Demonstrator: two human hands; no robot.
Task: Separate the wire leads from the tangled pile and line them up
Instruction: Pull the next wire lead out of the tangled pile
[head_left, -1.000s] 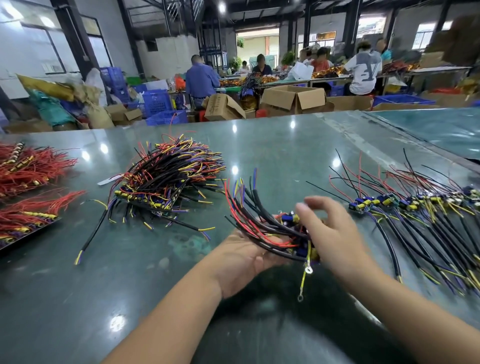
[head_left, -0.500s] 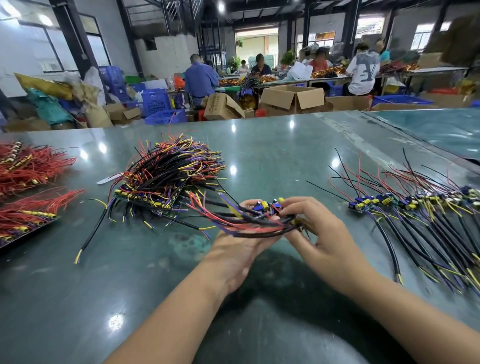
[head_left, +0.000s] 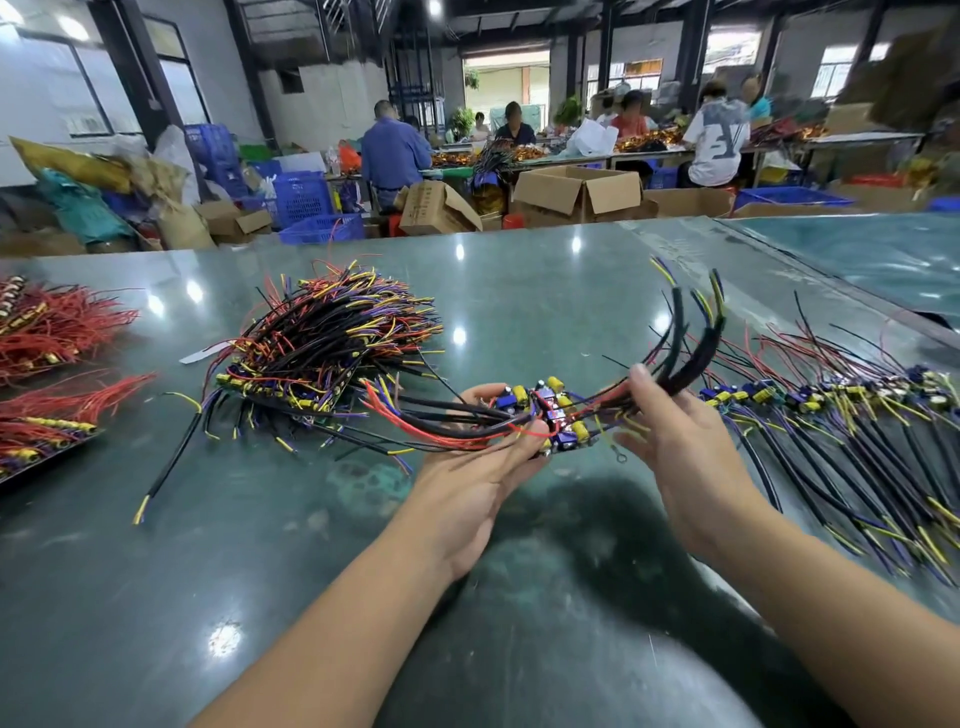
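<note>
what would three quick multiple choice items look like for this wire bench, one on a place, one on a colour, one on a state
1. Where does the tangled pile of black, red and yellow wire leads lie?
A. left of the hands
B. right of the hands
C. in a cardboard box

2. What colour are the thick leads rising from the right hand?
A. white
B. black
C. green

3. What is the left hand doing?
A. lying flat on the green glossy table
B. hanging idle
C. gripping a bunch of leads with small circuit boards

Answers: 1 A, the heap sits left of both hands. 2 B, dark sleeves with yellow tips. 3 C, its thumb and fingers curl around the bunch.
</note>
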